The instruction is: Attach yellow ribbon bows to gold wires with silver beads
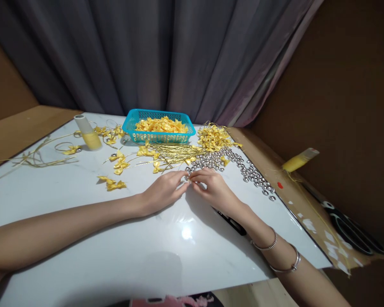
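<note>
My left hand [166,189] and my right hand [213,185] meet fingertip to fingertip over the middle of the white table [141,256]. Both are closed in a pinch at the same spot. What lies between the fingertips is too small to make out. Just beyond the fingers spread many silver ring-like beads [208,160]. A bundle of gold cords [176,152] lies behind my left fingers. Yellow ribbon bows [120,164] are scattered to the left, some joined to gold cord.
A turquoise basket [160,137] of yellow bows stands at the back, beside a heap of bows [214,137]. A thread spool [88,133] stands at left; another spool [301,160] and black-handled scissors [348,228] lie right. A black object [232,221] sits partly under my right forearm.
</note>
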A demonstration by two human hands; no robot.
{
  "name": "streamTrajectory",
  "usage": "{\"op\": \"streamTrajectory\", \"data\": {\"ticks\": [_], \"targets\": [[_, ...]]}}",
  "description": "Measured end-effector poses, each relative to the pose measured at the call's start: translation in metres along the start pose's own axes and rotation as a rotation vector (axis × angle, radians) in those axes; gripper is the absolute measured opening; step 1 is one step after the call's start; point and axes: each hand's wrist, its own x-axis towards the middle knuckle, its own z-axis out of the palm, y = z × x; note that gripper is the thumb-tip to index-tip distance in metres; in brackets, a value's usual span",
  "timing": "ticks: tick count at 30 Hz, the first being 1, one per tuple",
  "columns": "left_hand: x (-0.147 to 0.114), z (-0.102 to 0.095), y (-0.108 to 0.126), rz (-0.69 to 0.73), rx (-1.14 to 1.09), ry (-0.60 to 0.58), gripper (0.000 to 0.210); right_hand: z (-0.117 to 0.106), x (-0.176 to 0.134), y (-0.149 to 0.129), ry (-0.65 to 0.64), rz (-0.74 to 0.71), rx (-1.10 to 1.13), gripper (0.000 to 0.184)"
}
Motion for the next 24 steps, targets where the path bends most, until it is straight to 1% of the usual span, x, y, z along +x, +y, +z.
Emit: {"op": "streamTrajectory", "data": {"ticks": [2,4,13,16,18,24], "targets": [[-0.0011,0.0019,-0.0016,0.053,0.034,0.03,0.024,0.0001,0.0001,-0.0006,0.006,0.002,0.014,0.018],[-0.0019,0.003,-0.0029,0.095,0.069,0.036,0.025,0.0,0.0,-0.0015,0.005,0.004,0.024,0.018],[-0.0014,0.0015,-0.0001,0.144,0.288,-0.023,0.025,0.0002,0.002,-0.0047,0.024,0.027,0.032,0.018],[-0.0012,0.0017,0.0005,0.186,0.375,-0.038,0.025,0.0002,0.0025,-0.0057,0.036,0.024,0.04,0.018],[-0.0011,0.0024,0.0003,0.228,0.421,-0.019,0.026,0.0007,0.0024,-0.0058,0.041,0.023,0.041,0.019],[-0.0009,0.005,-0.0011,0.352,0.518,0.101,0.027,0.0045,0.0015,-0.0043,0.067,0.052,0.074,0.02]]}}
